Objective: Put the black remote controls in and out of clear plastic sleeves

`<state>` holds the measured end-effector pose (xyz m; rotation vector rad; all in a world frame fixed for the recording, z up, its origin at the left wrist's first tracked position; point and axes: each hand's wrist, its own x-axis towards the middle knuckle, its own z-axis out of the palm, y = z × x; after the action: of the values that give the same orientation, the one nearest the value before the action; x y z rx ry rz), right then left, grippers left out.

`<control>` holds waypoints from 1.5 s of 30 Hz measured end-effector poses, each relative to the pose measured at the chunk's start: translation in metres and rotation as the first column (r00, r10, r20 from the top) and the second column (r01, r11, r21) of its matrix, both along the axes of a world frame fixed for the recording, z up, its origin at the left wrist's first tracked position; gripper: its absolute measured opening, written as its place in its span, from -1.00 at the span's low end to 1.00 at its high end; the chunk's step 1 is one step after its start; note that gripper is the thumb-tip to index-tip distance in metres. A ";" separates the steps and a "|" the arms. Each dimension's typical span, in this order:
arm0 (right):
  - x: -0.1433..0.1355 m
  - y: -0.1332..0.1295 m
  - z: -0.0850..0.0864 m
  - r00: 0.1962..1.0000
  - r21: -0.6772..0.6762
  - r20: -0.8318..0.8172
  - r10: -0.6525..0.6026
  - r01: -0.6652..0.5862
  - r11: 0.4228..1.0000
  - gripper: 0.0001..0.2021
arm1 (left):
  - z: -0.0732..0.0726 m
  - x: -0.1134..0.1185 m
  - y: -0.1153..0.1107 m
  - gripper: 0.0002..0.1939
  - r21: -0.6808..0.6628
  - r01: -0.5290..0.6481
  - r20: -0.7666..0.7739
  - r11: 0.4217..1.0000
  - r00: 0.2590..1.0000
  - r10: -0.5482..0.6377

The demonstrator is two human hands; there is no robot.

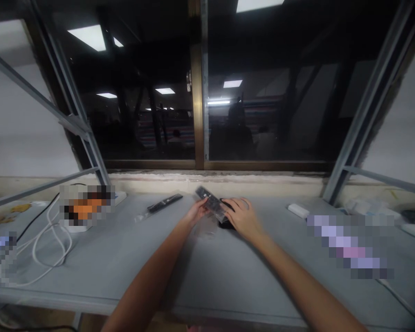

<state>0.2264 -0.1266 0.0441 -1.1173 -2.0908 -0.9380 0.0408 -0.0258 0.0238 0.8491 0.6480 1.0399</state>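
Observation:
A long black remote control [210,201] in a clear plastic sleeve is tilted between my hands above the grey table [200,272]. My left hand [196,211] is closed on its left edge, thumb on top. At its lower right end, my right hand [244,216] grips with thumb and fingers, palm down. A black object [225,224] shows beneath my right hand, mostly hidden, so its kind is unclear. Loose clear plastic [205,228] lies under the remote. To the left, a second black remote control [165,203] in a plastic sleeve lies on the table.
A power strip [78,227] with white cables [64,251] and a blurred orange item [86,206] lies at left. On the right are a small white box [298,210] and a blurred purple item [346,244]. Metal frame posts [337,177] and a window [269,124] stand behind.

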 end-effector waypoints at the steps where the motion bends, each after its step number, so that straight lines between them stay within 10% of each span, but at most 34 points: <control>1: 0.001 0.000 0.000 1.000 -0.011 0.023 -0.005 0.005 1.000 -0.72 | 0.000 0.000 0.000 -0.88 0.007 0.009 -0.012 1.000 1.000 -0.009; 10: 0.005 0.000 -0.001 0.997 -0.008 0.050 -0.064 0.065 0.998 -0.69 | 0.003 0.001 0.005 -0.48 -0.061 0.103 -0.158 0.993 0.981 -0.111; 45: 0.005 -0.006 -0.005 0.980 0.174 0.157 0.126 -0.153 0.973 -0.85 | 0.000 0.011 0.000 -0.68 -0.078 -0.168 -0.120 0.983 0.980 0.158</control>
<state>0.2311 -0.1325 0.0389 -0.8174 -2.1141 -1.1479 0.0516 -0.0259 0.0240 0.7926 0.8653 1.1071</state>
